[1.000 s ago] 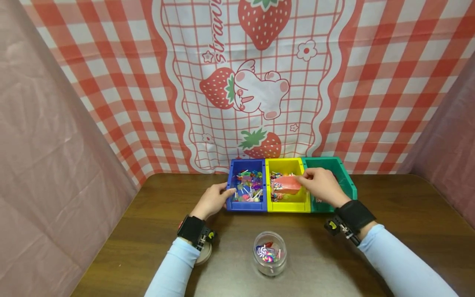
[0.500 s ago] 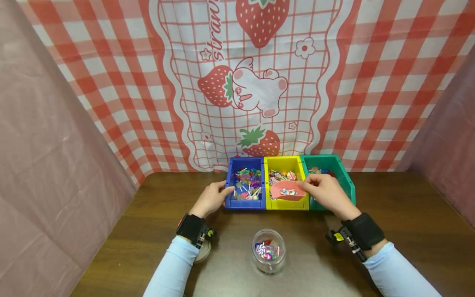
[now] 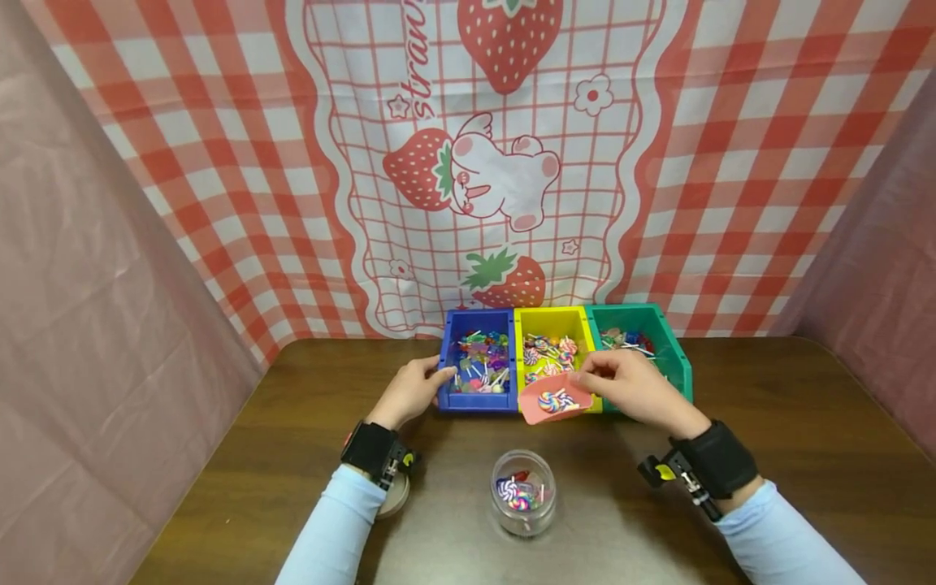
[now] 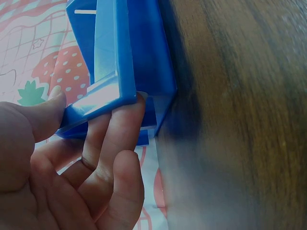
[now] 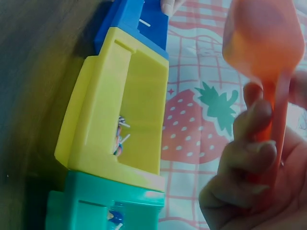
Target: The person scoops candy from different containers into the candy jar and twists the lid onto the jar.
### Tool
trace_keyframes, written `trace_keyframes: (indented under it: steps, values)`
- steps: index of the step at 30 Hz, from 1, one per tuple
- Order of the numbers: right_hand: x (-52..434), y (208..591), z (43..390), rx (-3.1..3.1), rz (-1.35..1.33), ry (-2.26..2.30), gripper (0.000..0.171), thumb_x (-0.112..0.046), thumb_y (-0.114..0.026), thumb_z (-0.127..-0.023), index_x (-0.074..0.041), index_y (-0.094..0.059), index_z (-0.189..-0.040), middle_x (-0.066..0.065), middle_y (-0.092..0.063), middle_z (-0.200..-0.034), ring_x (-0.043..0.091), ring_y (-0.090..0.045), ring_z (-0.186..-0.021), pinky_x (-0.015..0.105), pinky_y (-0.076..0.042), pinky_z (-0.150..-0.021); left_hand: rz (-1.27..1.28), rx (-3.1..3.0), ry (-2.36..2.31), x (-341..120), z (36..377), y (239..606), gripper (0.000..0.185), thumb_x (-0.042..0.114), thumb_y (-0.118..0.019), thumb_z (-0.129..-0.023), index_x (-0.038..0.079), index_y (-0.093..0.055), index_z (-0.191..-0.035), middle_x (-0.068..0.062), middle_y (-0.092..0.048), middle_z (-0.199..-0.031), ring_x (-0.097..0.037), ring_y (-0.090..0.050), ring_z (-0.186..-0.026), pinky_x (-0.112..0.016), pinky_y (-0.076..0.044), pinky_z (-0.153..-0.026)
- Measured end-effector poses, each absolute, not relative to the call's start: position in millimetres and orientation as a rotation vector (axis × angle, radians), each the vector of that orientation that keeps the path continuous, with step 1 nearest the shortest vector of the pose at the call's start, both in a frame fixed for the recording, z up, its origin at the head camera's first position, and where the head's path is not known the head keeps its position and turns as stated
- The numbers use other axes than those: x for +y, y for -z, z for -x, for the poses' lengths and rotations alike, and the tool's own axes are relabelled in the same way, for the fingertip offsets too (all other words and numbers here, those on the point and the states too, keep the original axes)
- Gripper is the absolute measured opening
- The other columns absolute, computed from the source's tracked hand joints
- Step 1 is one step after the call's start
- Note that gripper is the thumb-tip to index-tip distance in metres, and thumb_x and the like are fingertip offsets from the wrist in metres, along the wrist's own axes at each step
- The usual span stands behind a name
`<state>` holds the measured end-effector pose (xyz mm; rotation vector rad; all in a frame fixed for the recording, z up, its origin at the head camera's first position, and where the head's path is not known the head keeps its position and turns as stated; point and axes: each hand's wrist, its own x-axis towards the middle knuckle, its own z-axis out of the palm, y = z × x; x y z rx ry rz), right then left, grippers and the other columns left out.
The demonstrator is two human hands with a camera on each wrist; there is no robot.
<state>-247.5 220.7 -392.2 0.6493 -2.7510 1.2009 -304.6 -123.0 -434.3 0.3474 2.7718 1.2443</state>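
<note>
My right hand grips the handle of a pink-orange scoop, its fingers curled round it in the right wrist view. Small swirl lollipop charms lie in the scoop, which hangs over the front edge of the yellow bin. With thumb above and fingers below, my left hand holds the side rim of the blue bin. Inside the yellow bin are more swirl lollipops. A clear jar, with several candy charms at its bottom, stands uncovered in front of the bins.
The green bin joins the yellow one on the right and holds small pieces. A round pale lid lies partly under the left forearm. Behind the wooden table hangs a strawberry-print cloth.
The scoop has come up out of the yellow bin with lollipops in it and moved toward the front edge, right hand with it. The left hand stays on the blue bin.
</note>
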Motion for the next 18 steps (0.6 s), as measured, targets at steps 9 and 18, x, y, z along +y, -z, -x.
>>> trace_keyframes:
  steps: [9, 18]
  values:
    - [214.8, 382.7, 233.5, -2.732, -0.863, -1.12, 0.014, -0.029, -0.076, -0.091, -0.022, -0.067, -0.082, -0.009, -0.053, -0.067, 0.013, -0.051, -0.062, 0.026, -0.04, -0.056, -0.366, 2.779, -1.228, -123.3, 304.8, 435.0, 0.048, 0.039, -0.057, -0.102, 0.01, -0.058, -0.141, -0.003, -0.064, -0.067, -0.029, -0.065, -0.064, -0.032, -0.045, -0.063]
    - [204.3, 378.5, 224.4, -2.781, -1.025, -1.028, 0.023, -0.042, -0.076, -0.089, -0.023, -0.065, -0.08, -0.013, -0.044, -0.062, 0.007, -0.046, -0.057, 0.024, -0.036, -0.053, -0.359, 2.771, -1.247, -122.6, 303.8, 435.4, 0.046, 0.039, -0.057, -0.102, 0.009, -0.061, -0.137, -0.002, -0.064, -0.07, -0.029, -0.066, -0.064, -0.032, -0.045, -0.061]
